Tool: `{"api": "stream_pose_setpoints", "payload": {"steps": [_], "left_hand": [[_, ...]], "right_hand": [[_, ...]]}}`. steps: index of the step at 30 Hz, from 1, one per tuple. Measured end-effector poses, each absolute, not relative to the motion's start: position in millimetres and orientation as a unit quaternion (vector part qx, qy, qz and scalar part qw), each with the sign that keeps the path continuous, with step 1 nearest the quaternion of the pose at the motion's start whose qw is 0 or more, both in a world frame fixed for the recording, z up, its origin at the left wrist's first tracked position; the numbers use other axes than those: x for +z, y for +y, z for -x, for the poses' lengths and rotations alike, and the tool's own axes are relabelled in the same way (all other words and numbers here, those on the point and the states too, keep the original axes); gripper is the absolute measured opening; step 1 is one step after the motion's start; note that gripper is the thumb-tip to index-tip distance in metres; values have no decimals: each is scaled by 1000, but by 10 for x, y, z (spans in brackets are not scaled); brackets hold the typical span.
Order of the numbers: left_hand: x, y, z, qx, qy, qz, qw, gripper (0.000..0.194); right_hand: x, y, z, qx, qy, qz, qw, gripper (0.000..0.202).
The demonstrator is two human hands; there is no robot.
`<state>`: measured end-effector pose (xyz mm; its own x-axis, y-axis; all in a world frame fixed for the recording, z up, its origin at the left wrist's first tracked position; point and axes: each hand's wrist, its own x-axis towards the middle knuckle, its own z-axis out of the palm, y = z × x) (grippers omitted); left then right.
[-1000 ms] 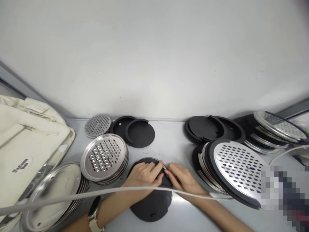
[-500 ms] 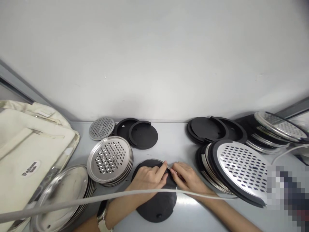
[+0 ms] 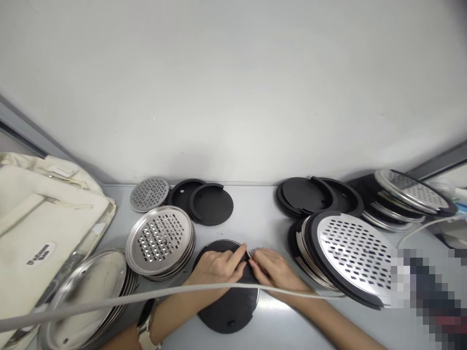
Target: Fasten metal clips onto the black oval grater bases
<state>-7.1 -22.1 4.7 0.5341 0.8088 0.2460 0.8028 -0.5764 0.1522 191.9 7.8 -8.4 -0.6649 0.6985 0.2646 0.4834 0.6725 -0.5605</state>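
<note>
A round black disc with a thin metal rim lies at the bottom centre of the head view. Over its upper part rests my left hand, its fingers closed at the rim and a watch on the wrist. My right hand pinches at the upper right edge of the same disc, close beside my left fingertips. Between the two hands a small bit of metal edge shows. My fingers cover that stretch of the rim.
Perforated metal discs and plain metal plates are stacked at left, beside a cream bag. Black rings lie behind. A grater-disc stack stands at right. A white cable crosses in front.
The whole view has shifted slightly, so objects appear a little further left. Both hands keep nearly the same hold at the disc's upper edge.
</note>
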Motion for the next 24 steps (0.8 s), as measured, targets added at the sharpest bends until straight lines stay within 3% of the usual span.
{"api": "stream_pose_setpoints", "payload": {"steps": [5, 24], "left_hand": [[56, -232, 79, 157, 483, -861, 17, 40], [73, -207, 67, 131, 471, -871, 38, 29]], "right_hand": [[-102, 93, -1912, 233, -874, 354, 238, 22], [-50, 94, -1908, 242, -878, 343, 228, 23]]}}
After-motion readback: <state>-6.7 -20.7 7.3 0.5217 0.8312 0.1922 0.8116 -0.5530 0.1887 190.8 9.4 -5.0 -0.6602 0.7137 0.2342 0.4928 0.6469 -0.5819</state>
